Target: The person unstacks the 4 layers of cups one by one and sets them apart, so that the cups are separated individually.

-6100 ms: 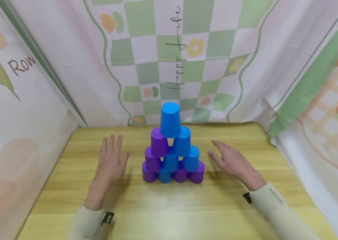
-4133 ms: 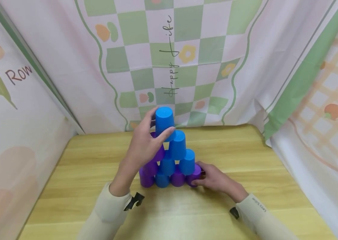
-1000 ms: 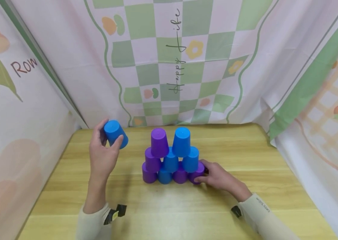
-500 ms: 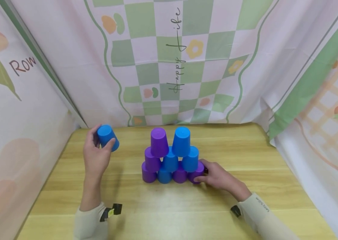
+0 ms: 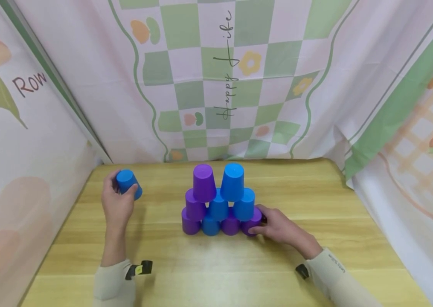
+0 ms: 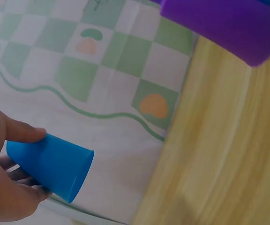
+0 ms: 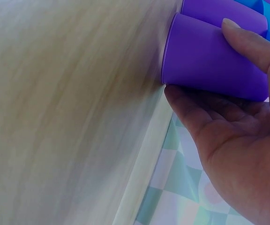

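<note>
My left hand (image 5: 118,209) grips an upside-down blue cup (image 5: 126,181) over the table's far left part, thumb on one side and fingers on the other. The left wrist view shows this blue cup (image 6: 50,164) tilted, its rim pointing away from the palm. At the middle stands a three-level stack of inverted cups, topped by a purple cup (image 5: 204,183) and a blue cup (image 5: 233,182). My right hand (image 5: 279,226) holds the bottom row's right-end purple cup (image 5: 254,216). In the right wrist view, thumb and fingers lie on opposite sides of this purple cup (image 7: 210,56).
The stack's middle row has a purple cup (image 5: 195,205) and two blue ones; several cups form the bottom row. A wooden table (image 5: 208,273) bears them. A green-and-white checked curtain (image 5: 185,94) hangs behind, with patterned cloth at both sides.
My left hand has taken the top blue cup off the stack, carried it left, and lately lowered it. My right hand came to the bottom-right purple cup and has stayed there.
</note>
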`<state>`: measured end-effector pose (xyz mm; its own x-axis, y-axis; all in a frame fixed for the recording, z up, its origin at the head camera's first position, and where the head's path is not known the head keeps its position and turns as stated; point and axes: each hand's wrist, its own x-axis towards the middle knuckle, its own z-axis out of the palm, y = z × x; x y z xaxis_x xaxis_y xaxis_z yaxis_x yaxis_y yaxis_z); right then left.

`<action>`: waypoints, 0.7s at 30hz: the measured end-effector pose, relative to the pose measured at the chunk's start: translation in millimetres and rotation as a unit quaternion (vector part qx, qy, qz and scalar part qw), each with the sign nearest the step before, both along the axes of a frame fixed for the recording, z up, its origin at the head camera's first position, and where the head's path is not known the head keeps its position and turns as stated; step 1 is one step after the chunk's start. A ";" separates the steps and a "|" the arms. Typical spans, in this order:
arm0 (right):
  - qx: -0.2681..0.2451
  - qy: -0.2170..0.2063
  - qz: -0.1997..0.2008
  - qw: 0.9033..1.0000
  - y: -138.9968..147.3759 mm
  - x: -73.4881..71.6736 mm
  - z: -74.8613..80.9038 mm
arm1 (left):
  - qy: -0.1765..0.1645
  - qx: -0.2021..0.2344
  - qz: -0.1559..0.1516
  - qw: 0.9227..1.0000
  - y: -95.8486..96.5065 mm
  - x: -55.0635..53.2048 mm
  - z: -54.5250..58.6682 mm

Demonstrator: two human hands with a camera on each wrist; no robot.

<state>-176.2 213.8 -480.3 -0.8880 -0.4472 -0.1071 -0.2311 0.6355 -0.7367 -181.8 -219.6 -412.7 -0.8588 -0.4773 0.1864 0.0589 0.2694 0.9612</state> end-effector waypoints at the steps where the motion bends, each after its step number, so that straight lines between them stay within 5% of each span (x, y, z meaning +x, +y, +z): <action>1: -0.002 -0.001 0.000 1.000 0.1 0.2 -0.2 | -0.003 0.003 0.004 1.000 -1.4 -0.4 -2.0; 9: -0.017 -0.015 0.000 1.000 -0.1 0.6 -0.8 | -0.033 0.020 0.047 0.998 -13.5 -5.3 -13.7; 21: -0.015 -0.009 0.000 1.000 -0.4 0.8 -1.3 | -0.053 0.039 0.067 0.996 -26.9 -11.3 -29.4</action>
<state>-175.3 213.4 -481.6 -0.8859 -0.4509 -0.1088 -0.2187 0.6129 -0.7593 -193.1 -246.5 -442.1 -0.7991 -0.5987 0.0551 -0.0763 0.1918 0.9785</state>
